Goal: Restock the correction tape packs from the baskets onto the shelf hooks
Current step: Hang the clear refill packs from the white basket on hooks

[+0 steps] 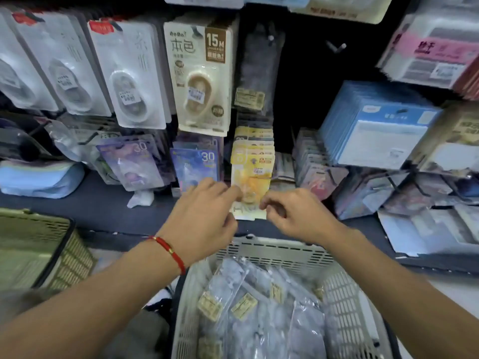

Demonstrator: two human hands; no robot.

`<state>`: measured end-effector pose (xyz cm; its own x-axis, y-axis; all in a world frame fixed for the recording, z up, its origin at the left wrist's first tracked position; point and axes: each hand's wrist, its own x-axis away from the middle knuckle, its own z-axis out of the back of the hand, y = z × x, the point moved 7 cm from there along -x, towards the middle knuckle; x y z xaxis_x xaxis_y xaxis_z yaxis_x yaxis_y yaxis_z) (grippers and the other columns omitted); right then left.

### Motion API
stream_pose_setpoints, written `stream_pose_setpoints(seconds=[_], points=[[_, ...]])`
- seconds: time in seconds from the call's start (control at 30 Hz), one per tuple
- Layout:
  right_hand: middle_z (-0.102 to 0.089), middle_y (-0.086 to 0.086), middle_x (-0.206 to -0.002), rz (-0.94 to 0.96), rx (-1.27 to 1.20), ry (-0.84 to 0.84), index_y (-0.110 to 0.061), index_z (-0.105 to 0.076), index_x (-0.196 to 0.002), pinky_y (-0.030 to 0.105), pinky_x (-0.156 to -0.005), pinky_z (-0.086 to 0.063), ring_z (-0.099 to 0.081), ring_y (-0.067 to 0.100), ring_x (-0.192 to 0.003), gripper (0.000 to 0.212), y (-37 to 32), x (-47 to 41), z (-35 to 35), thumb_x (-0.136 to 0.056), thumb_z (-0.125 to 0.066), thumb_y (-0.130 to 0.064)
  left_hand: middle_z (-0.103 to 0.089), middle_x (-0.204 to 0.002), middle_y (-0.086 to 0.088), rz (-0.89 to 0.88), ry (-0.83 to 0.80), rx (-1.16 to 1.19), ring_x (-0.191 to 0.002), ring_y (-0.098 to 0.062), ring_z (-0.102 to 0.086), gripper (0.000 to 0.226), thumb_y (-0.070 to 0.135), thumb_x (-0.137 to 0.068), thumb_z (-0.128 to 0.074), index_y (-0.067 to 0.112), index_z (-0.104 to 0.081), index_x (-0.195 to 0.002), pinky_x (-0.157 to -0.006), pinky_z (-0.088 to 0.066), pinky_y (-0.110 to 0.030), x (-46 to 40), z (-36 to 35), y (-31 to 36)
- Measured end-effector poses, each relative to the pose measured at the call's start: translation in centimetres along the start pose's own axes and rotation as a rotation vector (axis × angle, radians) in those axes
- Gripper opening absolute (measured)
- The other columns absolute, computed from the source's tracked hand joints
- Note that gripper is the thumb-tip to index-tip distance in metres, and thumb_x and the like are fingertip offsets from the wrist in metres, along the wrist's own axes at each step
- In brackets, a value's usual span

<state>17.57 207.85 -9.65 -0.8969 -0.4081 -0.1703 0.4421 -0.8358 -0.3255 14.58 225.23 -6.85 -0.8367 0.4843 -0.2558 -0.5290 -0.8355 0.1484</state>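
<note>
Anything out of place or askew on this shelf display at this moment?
Yes. A crumpled white scrap lies loose on the dark shelf ledge below the purple packs, and clear bags at the left hang bunched and tilted. One hook at upper right sticks out bare. The yellow packs that both hands touch hang straight.

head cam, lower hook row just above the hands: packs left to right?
Purple "30" pack → blue "30" pack → yellow pack, pinched by left hand and right hand → pink packs.
</note>
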Motion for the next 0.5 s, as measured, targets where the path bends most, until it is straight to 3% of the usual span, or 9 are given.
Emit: stream_pose_setpoints(seconds=[0.1,0.17,0.27,0.4,0.5], points=[[-0.071,-0.005,-0.102,-0.118,0.133,-0.527,-0.026,-0.067,-0.121,0.038,-0.081,-0.054,-0.068,0.027,-0.103,0.027,1.9,3.8,-7.7,-0.098,-0.058,-0.035,-0.062,-0.126,-0.003,0.010,-0.429,-0.169,-0.123,-0.030,-0.051,0.040,0.027,-0.093,-0.053,0.021,-0.054,-0.133,-0.099,-0.044,-0.043,3.3,-8.5,1.8],[-0.068,0.008,-0.125,-0.176,0.222,-0.693,-0.019,-0.061,-0.129,0.040,-0.091,-0.053,-0.064,0.032,-0.116,0.037,3.0,7.2,-12.5,-0.099,-0.056,-0.040,-0.058,-0.139,-0.007,0.073,-0.664,-0.177,-0.132,-0.031,-0.048,0.044,0.025,-0.094,-0.055,0.021,-0.054,-0.138,-0.108,-0.043,-0.046,6.2,-13.5,1.9],[-0.054,0.014,-0.143,-0.241,0.339,-0.659,-0.014,-0.042,-0.147,0.046,-0.097,-0.050,-0.056,0.035,-0.129,0.051,3.7,11.1,-17.9,-0.103,-0.058,-0.035,-0.048,-0.150,-0.011,0.215,-0.855,-0.107,-0.139,-0.033,-0.044,0.048,0.026,-0.097,-0.055,0.021,-0.051,-0.145,-0.113,-0.041,-0.050,10.3,-18.3,1.0],[-0.049,0.008,-0.146,-0.309,0.252,-0.462,-0.019,-0.032,-0.154,0.039,-0.104,-0.047,-0.048,0.029,-0.134,0.083,5.4,13.3,-20.5,-0.085,-0.068,0.010,-0.049,-0.148,-0.011,0.242,-0.920,-0.053,-0.137,-0.032,-0.045,0.049,0.024,-0.096,-0.057,0.025,-0.051,-0.145,-0.110,-0.043,-0.047,12.1,-19.9,0.6],[-0.055,0.005,-0.142,-0.357,0.158,-0.345,-0.018,-0.043,-0.146,0.036,-0.101,-0.046,-0.051,0.026,-0.131,0.065,6.9,13.9,-20.1,-0.089,-0.066,0.005,-0.055,-0.146,-0.010,0.314,-0.790,0.060,-0.133,-0.030,-0.051,0.044,0.026,-0.096,-0.058,0.027,-0.056,-0.140,-0.105,-0.048,-0.042,10.6,-19.2,0.7]])
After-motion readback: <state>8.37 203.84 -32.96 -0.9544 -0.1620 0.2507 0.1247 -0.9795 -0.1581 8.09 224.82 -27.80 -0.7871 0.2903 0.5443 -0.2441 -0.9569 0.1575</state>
